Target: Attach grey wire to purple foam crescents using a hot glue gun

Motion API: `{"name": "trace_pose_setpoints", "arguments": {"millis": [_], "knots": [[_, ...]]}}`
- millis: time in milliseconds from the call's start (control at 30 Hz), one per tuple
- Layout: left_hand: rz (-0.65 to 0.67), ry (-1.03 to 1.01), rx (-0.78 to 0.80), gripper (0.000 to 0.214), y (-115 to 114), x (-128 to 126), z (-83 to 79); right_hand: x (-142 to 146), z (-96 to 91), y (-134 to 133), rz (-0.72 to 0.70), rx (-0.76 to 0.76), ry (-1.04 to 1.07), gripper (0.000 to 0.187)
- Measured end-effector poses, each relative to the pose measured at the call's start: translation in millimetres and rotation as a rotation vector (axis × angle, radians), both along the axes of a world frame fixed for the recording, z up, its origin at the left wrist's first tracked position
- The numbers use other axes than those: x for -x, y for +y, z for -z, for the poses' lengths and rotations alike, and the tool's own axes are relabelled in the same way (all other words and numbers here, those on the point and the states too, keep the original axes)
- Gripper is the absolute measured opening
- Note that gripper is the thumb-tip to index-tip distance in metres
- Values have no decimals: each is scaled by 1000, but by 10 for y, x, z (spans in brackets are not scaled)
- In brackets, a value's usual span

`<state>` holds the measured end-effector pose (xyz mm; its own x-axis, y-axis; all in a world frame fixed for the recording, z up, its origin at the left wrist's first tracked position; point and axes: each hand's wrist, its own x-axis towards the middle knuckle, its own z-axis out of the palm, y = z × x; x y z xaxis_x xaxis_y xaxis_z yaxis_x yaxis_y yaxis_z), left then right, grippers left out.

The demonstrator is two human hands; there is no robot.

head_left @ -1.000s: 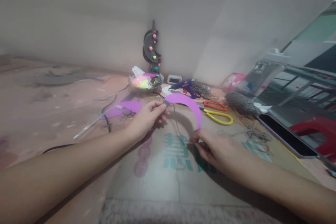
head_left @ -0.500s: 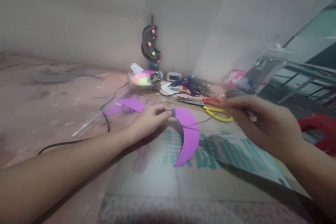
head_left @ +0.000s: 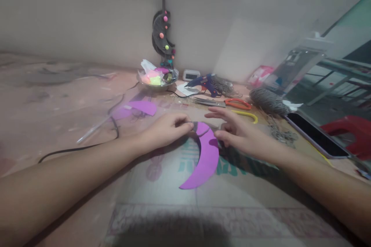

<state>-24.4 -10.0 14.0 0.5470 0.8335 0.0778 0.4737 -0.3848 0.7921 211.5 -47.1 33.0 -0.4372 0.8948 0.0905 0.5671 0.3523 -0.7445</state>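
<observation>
A purple foam crescent (head_left: 205, 158) lies flat on a printed woven sack (head_left: 220, 193). My left hand (head_left: 166, 129) pinches the crescent's upper tip, where a thin grey string (head_left: 207, 132) is wound. My right hand (head_left: 236, 133) hovers just right of that tip, index finger stretched out and thumb close to the crescent's edge; the string runs toward it, but whether it holds the string is unclear.
Behind lie orange-handled scissors (head_left: 228, 103), a yellow handle (head_left: 247, 115), a blue glue gun (head_left: 203, 82), a grey twine ball (head_left: 266, 100), a bowl of bright pieces (head_left: 158, 78), a dark decorated crescent (head_left: 162, 38), purple scraps (head_left: 142, 107), a black cable (head_left: 87, 144) and a phone (head_left: 315, 135).
The crescent was held up between both hands, then laid flat on the sack. My right hand swung out right with the string and has come back beside the tip.
</observation>
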Motion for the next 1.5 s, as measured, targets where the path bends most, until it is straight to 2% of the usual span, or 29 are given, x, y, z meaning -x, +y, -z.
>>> {"name": "trace_pose_setpoints", "arguments": {"millis": [133, 233, 333, 467, 567, 667, 867, 1033, 1267, 1500], "knots": [[12, 2, -8, 27, 9, 1, 5, 50, 103, 17, -12, -100, -15, 48], [14, 27, -41, 28, 14, 4, 17, 5, 128, 54, 6, -284, -107, 27], [18, 59, -72, 29, 18, 2, 26, -13, 118, 36, -74, -485, -246, 9], [29, 88, -108, 29, 25, -7, 28, 112, 93, -46, -212, -681, -348, 14], [47, 108, -120, 30, 30, -6, 34, 275, 38, -59, -279, -751, -306, 14], [72, 118, -118, 28, 33, 5, 45, 361, -33, 21, -267, -751, -241, 13], [85, 103, -89, 26, 37, 17, 29, 182, -16, 203, -36, -661, -195, 9], [97, 59, -51, 24, 26, 24, 8, 84, 51, 208, -41, -601, -208, 9], [164, 93, -47, 26, 32, 32, 21, 138, 112, 241, 8, -534, -180, 9], [214, 80, -26, 24, 26, 45, 35, 185, 151, 246, -4, -510, -152, 11]]}}
